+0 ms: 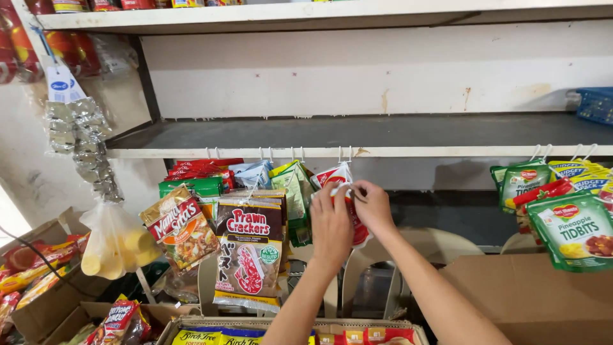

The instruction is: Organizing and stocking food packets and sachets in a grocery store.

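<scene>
Shelf [357, 152]: running across mid-frame, small white hooks lining its front edge.
Prawn cracker bag [249, 254]: hanging lower centre-left, beside other snack packs.
Red-and-white sachet [341, 182]: hanging at centre under the hook [345, 153].
Left hand [331, 230]: pinching the sachet's side.
Right hand [372, 206]: fingers closing narrowly on its top.
Risk: the top hole is possibly tearing or missing the hook, dropping the sachet into the box [191, 324] below.
</scene>
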